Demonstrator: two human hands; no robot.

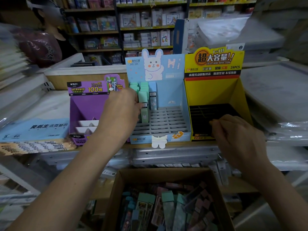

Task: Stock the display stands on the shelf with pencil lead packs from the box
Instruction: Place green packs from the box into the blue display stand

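Mint-green slim lead pack [144, 105] is pinched by the left hand [122, 110] at the pale-blue rabbit cardboard stand [173, 90], centre frame; likely light, stiff, slick, best taken by its narrow sides. Whether the right hand [240, 135] grips anything cannot be told.

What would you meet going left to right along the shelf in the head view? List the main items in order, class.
Blue loose-leaf paper pack → purple display stand → light blue rabbit display stand → yellow display stand. The hands overlap the stands, so they are left out.
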